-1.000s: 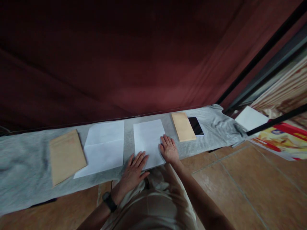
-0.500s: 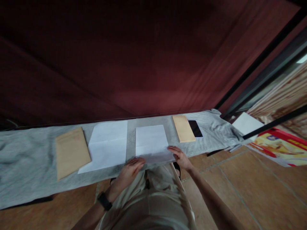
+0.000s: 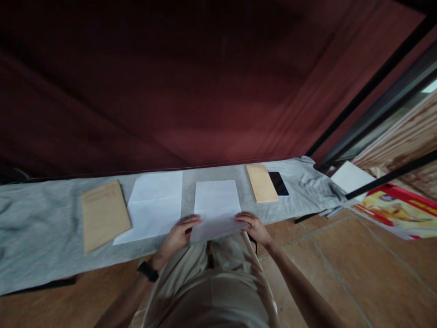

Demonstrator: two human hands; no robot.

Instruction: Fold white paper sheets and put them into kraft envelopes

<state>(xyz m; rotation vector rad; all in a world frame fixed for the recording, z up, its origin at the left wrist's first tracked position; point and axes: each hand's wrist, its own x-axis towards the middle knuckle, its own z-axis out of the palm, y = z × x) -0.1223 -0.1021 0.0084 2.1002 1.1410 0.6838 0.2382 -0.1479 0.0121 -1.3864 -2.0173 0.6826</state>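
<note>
- Envelopes (image 3: 105, 214) (image 3: 261, 183), a phone (image 3: 278, 183) and an unfolded sheet (image 3: 153, 206) lay around.
- Your left hand (image 3: 177, 234) and right hand (image 3: 254, 226) each closed a grip on the white paper's (image 3: 217, 205) near edge.

A home floor: terracotta tiles (image 3: 341, 273), maroon curtain (image 3: 191, 91), grey cloth (image 3: 41, 223) spread out.

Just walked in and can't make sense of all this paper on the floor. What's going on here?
A person is working over a grey cloth spread on the floor. Both hands, left hand and right hand, grip the near edge of a white sheet and lift it. Beside it lie an unfolded white sheet, two brown envelopes and a phone.
</note>
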